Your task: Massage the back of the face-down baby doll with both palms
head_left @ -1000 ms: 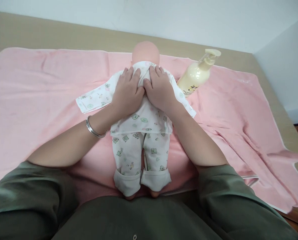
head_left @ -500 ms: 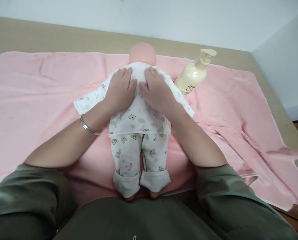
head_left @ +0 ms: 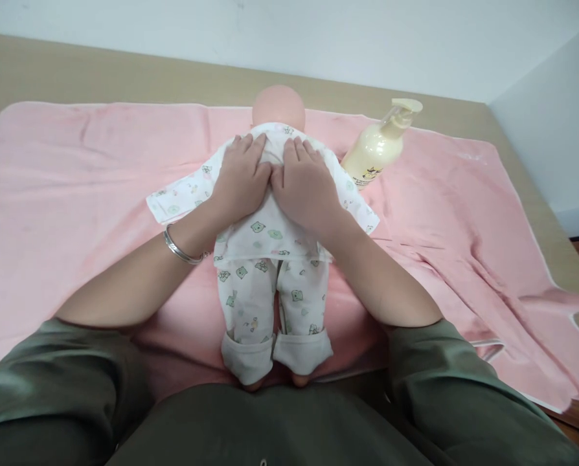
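Observation:
A baby doll (head_left: 278,107) in a white printed top and trousers lies with the back of its bald head up, its feet toward me. My left hand (head_left: 243,176) rests flat on the left side of its upper back, fingers slightly apart. On the right side of the back lies my right hand (head_left: 305,182), also flat and holding nothing. Both thumbs nearly meet at the middle of the back, where the cloth is wrinkled. The doll's face is hidden.
Under the doll a pink blanket (head_left: 100,149) covers much of the table (head_left: 124,74). A cream pump bottle (head_left: 379,149) leans on the blanket right of the doll's shoulder. A pale wall stands behind.
Both hands have shifted slightly on the back, with the thumbs closer together. The top is now bunched between them near the neck.

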Available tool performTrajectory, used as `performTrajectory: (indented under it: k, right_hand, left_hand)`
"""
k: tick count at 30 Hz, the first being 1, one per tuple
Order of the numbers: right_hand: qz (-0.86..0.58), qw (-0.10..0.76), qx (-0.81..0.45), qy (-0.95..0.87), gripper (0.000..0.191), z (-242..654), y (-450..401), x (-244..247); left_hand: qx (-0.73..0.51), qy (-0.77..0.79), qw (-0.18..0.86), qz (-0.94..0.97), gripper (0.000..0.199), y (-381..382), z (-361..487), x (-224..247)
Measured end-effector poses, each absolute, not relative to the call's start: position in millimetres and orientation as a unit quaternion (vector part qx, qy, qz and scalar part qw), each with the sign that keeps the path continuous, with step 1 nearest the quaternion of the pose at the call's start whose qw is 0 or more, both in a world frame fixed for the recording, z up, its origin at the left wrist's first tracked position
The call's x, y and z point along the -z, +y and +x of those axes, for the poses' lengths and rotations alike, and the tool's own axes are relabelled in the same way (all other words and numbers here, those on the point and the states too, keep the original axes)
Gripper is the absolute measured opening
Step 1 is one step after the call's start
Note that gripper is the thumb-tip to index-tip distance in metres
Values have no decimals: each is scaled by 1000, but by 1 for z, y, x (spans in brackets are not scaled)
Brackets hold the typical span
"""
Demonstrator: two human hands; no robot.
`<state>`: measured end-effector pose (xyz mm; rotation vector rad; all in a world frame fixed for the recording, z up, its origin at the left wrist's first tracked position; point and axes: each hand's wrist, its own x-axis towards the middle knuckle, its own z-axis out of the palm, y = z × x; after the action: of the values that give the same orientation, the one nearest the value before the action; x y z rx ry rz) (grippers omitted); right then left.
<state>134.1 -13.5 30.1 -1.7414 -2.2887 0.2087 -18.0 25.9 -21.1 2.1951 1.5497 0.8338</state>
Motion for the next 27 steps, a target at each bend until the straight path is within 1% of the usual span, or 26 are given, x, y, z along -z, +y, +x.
performTrajectory:
  k: [2, 5, 7, 10, 11, 13, 16, 18, 23, 27]
  right_hand:
    - [-595, 116, -64, -793, 64, 127, -27, -34]
    - [-586, 105, -59, -801, 63, 122, -37, -37]
    - [-579, 103, -66, -806, 63, 125, -31, -36]
    - [-563, 135, -85, -811, 62, 136, -10, -30]
    - [-562, 151, -89, -808, 63, 139, -3, -27]
    - [-574, 173, -88, -796, 63, 144, 7, -23]
    - [-593, 169, -76, -783, 64, 144, 11, -19]
    - [-595, 166, -73, -783, 65, 141, 8, -19]
    - [-580, 159, -75, -795, 68, 146, 10, -21]
    - [-507, 113, -98, -849, 74, 162, 18, -28]
  left_hand:
    - [-291, 569, 167, 751, 74, 29, -16, 21]
    - [-279, 589, 161, 741, 73, 24, -13, 15]
    - [-282, 586, 155, 743, 69, 18, -12, 11]
    - [-292, 580, 160, 743, 61, 13, -11, 8]
    - [-288, 584, 159, 742, 63, 13, -11, 7]
    - [-273, 599, 157, 736, 72, 12, -9, 7]
    - [-268, 613, 167, 724, 89, 13, -8, 8]
    - [-275, 611, 179, 721, 91, 14, -8, 9]
    - [-274, 602, 172, 730, 81, 3, -6, 3]
    - [-283, 581, 161, 746, 66, -20, 2, -5]
